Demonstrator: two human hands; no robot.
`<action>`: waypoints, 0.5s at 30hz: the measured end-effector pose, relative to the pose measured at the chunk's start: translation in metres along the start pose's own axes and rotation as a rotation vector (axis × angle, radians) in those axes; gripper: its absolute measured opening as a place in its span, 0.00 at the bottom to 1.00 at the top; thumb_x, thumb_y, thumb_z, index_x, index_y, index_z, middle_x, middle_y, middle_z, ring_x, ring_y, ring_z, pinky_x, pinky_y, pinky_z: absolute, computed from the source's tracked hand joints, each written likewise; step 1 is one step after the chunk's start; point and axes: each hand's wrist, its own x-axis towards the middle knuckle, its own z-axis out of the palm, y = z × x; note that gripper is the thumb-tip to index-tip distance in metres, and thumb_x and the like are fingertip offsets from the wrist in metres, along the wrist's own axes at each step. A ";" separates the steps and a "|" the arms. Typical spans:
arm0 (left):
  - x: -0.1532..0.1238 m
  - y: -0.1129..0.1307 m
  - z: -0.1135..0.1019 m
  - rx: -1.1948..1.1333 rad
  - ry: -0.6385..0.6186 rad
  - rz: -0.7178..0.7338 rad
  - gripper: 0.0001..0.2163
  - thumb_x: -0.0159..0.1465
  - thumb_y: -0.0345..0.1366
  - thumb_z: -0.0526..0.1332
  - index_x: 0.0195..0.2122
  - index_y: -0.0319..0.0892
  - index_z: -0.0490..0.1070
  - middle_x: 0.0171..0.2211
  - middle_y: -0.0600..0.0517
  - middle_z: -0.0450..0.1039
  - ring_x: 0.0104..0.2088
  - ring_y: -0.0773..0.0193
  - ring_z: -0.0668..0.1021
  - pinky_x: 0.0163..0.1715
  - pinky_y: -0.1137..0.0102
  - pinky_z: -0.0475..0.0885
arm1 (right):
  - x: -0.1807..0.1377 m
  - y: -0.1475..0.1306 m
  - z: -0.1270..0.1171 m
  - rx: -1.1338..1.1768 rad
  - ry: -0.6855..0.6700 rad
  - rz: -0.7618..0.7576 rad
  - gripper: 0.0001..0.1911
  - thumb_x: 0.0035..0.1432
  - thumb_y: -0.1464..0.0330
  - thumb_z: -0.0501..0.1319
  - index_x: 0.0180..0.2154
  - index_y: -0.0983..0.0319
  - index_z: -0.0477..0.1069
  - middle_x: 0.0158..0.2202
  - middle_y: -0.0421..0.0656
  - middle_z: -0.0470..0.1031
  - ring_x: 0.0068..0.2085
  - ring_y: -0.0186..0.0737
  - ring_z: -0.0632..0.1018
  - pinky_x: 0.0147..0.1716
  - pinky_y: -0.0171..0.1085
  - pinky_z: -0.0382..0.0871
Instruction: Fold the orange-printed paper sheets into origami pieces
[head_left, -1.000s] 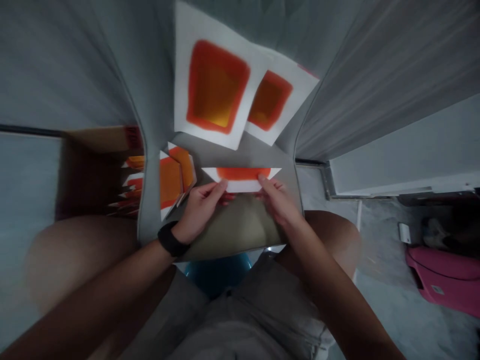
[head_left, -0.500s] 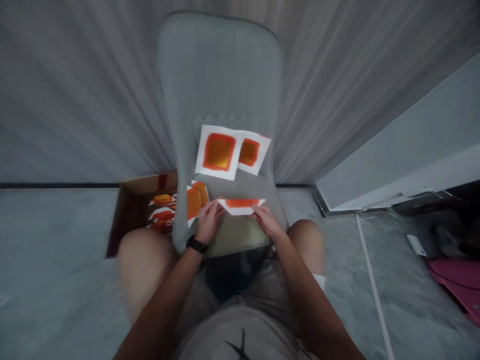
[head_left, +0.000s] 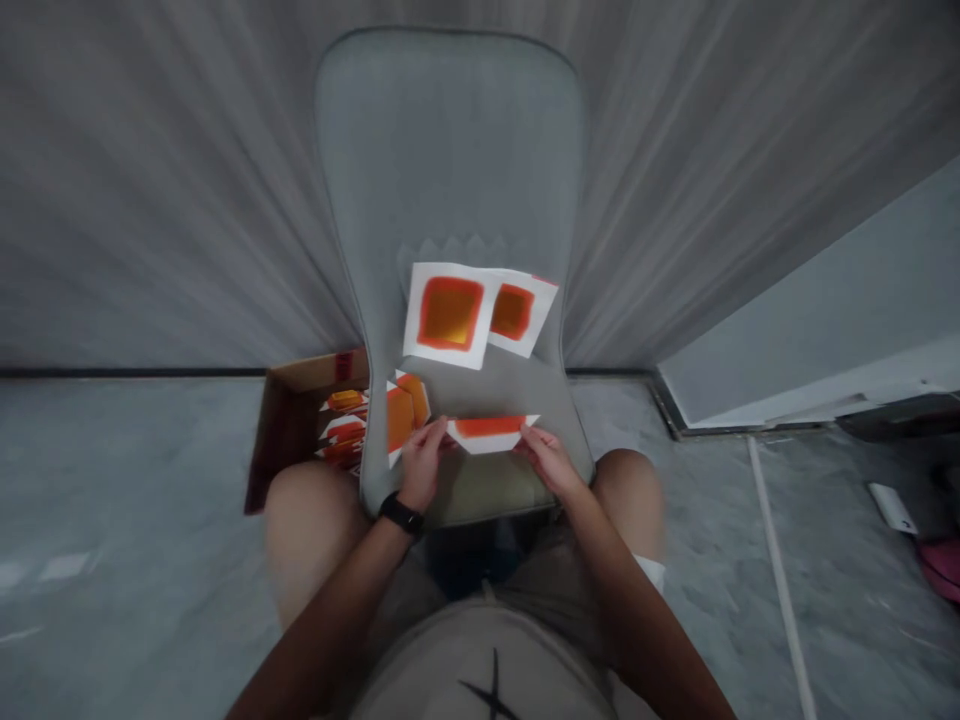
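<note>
My left hand (head_left: 421, 465) and my right hand (head_left: 547, 463) pinch the two ends of a folded white paper (head_left: 489, 434) with an orange-red band. A black wristwatch (head_left: 401, 515) sits on my left wrist. Just beyond my left hand lies a stack of folded orange-and-white paper pieces (head_left: 405, 415). Farther up, two overlapping white sheets with orange-red squares, a larger one (head_left: 450, 315) and a smaller one (head_left: 516, 312), rest on a grey-green cushioned chair (head_left: 450, 150).
To the left of the chair, a cardboard box (head_left: 315, 372) holds several folded orange papers (head_left: 345, 428). My bare knees flank the seat. A grey curtain hangs behind, above a grey floor with a white strip (head_left: 776, 560) and a pink object (head_left: 943, 570) at the right edge.
My view has pulled back from the close, tilted view and now takes in the whole chair. Both hands keep hold of the folded paper, and its fold looks unchanged.
</note>
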 end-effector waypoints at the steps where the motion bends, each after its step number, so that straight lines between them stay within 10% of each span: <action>1: -0.007 0.003 -0.004 0.022 0.017 -0.004 0.23 0.57 0.55 0.73 0.42 0.41 0.84 0.35 0.49 0.82 0.32 0.65 0.79 0.36 0.70 0.76 | -0.006 0.002 0.000 -0.006 -0.004 0.016 0.27 0.42 0.43 0.77 0.28 0.60 0.80 0.29 0.42 0.80 0.32 0.38 0.77 0.38 0.36 0.73; 6: -0.057 0.025 -0.041 0.272 -0.071 -0.133 0.22 0.61 0.57 0.71 0.39 0.39 0.84 0.30 0.49 0.81 0.30 0.64 0.78 0.33 0.70 0.74 | -0.052 0.016 0.005 -0.124 0.049 0.119 0.28 0.48 0.41 0.73 0.26 0.60 0.76 0.24 0.40 0.74 0.28 0.37 0.73 0.30 0.36 0.67; 11: -0.089 0.056 -0.069 0.598 -0.461 -0.220 0.19 0.66 0.53 0.67 0.45 0.44 0.84 0.42 0.49 0.84 0.41 0.60 0.81 0.41 0.70 0.74 | -0.090 0.012 0.021 -0.285 0.074 0.088 0.32 0.52 0.37 0.67 0.26 0.60 0.73 0.22 0.38 0.69 0.26 0.36 0.68 0.27 0.36 0.61; 15: -0.086 0.065 -0.062 0.737 -0.663 -0.252 0.18 0.67 0.54 0.65 0.39 0.43 0.84 0.34 0.52 0.82 0.34 0.62 0.78 0.34 0.73 0.69 | -0.093 0.003 0.037 -0.331 0.103 0.031 0.31 0.54 0.38 0.66 0.28 0.60 0.75 0.23 0.37 0.69 0.26 0.35 0.67 0.25 0.35 0.60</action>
